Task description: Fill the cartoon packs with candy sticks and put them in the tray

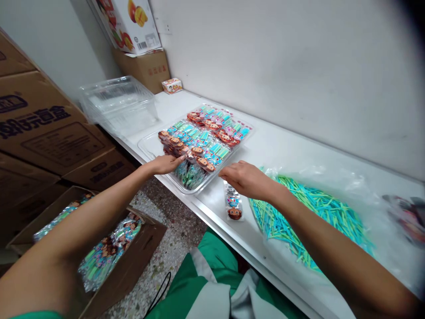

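A clear plastic tray (191, 191) holds rows of printed, see-through packets (212, 155) with green and blue strips inside. My left hand (167, 164) rests at the tray's near left side against the stacked packets, its thumb stretched over them and its other fingers partly hidden. Beside the tray's right edge is my right hand (244, 178), fingers curled together; whatever they may hold is hidden. Partly under that hand, a single packet (234, 208) with a cartoon figure lies on the white table. A clear bag (318, 217) of loose blue and green strips spreads beneath my right forearm.
Clear empty trays (119, 102) are stacked at the table's far left end. Behind them stand a brown carton (149, 68), a fruit-printed box (133, 26) and a small box (171, 85). Large cartons (43, 119) rise at left, above an open carton (133, 266) of packets.
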Demonstrator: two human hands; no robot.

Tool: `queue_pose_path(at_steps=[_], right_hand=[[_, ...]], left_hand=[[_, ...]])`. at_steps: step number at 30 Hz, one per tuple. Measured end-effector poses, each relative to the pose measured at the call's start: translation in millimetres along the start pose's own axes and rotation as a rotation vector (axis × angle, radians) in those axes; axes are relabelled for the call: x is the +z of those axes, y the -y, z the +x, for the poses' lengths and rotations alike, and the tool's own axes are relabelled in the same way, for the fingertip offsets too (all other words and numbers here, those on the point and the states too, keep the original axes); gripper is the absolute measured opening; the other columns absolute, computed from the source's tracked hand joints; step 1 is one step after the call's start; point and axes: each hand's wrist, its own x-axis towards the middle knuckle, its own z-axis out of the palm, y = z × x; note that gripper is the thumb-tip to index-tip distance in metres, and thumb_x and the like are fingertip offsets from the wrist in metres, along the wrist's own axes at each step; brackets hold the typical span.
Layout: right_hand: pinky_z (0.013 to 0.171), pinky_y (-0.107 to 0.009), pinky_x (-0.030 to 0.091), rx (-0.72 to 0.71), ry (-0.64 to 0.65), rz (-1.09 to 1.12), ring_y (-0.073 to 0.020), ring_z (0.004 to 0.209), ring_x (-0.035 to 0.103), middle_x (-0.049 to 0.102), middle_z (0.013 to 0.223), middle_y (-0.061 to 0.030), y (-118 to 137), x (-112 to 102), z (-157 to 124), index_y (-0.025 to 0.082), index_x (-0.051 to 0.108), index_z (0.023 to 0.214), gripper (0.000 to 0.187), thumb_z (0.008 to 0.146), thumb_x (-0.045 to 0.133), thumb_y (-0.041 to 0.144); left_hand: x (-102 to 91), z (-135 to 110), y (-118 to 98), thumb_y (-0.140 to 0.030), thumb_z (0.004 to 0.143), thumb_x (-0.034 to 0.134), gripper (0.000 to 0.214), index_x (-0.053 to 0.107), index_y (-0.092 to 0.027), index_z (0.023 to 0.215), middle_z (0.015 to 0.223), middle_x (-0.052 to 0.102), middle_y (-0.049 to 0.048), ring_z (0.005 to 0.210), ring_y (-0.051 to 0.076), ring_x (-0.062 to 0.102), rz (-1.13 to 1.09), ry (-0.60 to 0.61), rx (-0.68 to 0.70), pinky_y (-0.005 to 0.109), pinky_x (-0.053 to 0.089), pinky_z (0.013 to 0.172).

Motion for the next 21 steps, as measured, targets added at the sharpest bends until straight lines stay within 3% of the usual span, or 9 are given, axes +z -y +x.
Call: queue_pose_path(at_steps=[6,14,18,21], right_hand=[[0.071,-0.028,0.034,0.035,-0.032,0.046,-0.0150,0.077,0.057,0.066,0.083,-0.0051,-2.6,-0.4,-17.2,0.018,0.057,0.098,0.022,0.094,0.036,0.021],[0.075,-0.030,0.037,0.120,-0.025,0.080,-0.0169,0.084,0.059,0.067,0.088,-0.0064,-0.3,5.8,-43.6,0.018,0.058,0.103,0.026,0.095,0.034,0.024],[0.077,-0.030,0.038,0.168,-0.027,0.079,-0.0176,0.085,0.060,0.067,0.089,-0.0067,2.3,5.7,-54.8,0.018,0.059,0.105,0.028,0.095,0.034,0.025],[0.078,-0.030,0.038,0.186,-0.028,0.075,-0.0179,0.086,0.061,0.068,0.089,-0.0069,4.3,6.5,-60.4,0.018,0.060,0.106,0.030,0.095,0.033,0.026]], left_hand=[[-4.2,-2.6,10.0,-0.071,0.080,0.015,0.085,0.065,-0.009,0.110,0.120,0.060,0.0132,0.112,0.027,0.054,-0.098,-0.099,-0.020,0.026,0.040,0.093],[-0.4,3.8,19.1,-0.073,0.077,0.019,0.083,0.068,-0.010,0.099,0.106,0.067,0.0131,0.100,0.026,0.060,-0.309,-0.183,-0.060,0.029,0.046,0.083],[-10.2,-7.1,21.4,-0.060,0.073,0.041,0.058,0.068,-0.013,0.094,0.101,0.067,0.0075,0.093,0.024,0.059,-0.329,-0.075,0.103,0.027,0.045,0.081],[-14.7,-16.8,21.9,-0.043,0.064,0.053,0.032,0.067,-0.017,0.077,0.083,0.067,0.0011,0.083,0.022,0.058,-0.223,-0.011,0.166,0.025,0.044,0.075]])
